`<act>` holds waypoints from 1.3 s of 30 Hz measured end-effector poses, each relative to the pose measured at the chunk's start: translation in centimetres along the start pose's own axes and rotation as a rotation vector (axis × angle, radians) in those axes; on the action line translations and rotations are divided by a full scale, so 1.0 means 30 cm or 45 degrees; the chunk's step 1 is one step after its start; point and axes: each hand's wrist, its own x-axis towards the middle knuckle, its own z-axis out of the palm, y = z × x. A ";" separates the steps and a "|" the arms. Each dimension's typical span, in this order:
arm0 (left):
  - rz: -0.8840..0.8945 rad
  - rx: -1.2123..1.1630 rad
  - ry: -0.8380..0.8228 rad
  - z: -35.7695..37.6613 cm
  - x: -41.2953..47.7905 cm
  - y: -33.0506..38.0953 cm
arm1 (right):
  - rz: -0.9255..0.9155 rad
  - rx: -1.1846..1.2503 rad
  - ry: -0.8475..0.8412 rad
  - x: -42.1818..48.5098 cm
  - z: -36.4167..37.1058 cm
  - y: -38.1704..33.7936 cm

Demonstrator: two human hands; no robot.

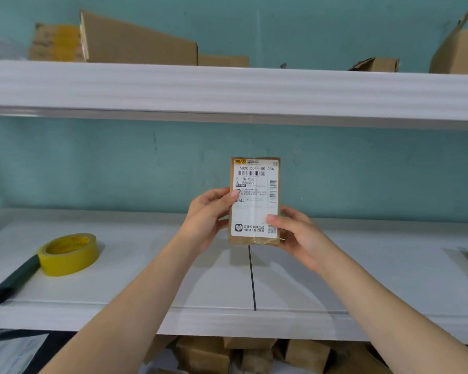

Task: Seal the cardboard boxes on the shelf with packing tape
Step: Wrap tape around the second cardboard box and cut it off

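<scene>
Upright, small labelled box [254,201], both hands gripping

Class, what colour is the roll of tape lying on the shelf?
Yellow: the roll of tape shows clearly in the head view.

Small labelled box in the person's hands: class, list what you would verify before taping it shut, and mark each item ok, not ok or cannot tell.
1. Small cardboard box held securely: left hand and right hand grip its two sides. Ok.
2. Box resting on the lower shelf for taping: it is held up above it. Not ok.
3. Yellow tape roll in hand: it lies on the shelf to the left, untouched. Not ok.
4. Dark-handled tool available: it lies beside the roll. Ok.
5. Flaps closed: only the labelled face shows. Cannot tell.
6. Shipping label clear of tape: readable. Ok.
</scene>
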 end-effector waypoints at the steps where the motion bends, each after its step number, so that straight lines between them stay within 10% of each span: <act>1: -0.002 0.002 0.006 -0.002 -0.003 0.002 | -0.004 -0.016 0.003 0.000 0.002 0.001; 12: 0.069 0.002 -0.054 0.030 -0.019 -0.009 | 0.046 0.344 0.061 0.023 -0.043 0.028; 20: 0.166 0.177 0.301 0.052 -0.009 -0.048 | -0.058 0.305 0.000 0.018 -0.028 0.022; 26: 0.113 0.174 -0.252 0.077 -0.032 -0.064 | -0.069 0.200 0.022 0.025 -0.014 0.008; 39: 0.048 0.041 -0.331 0.060 -0.032 -0.102 | -0.043 0.074 -0.005 0.003 -0.045 0.013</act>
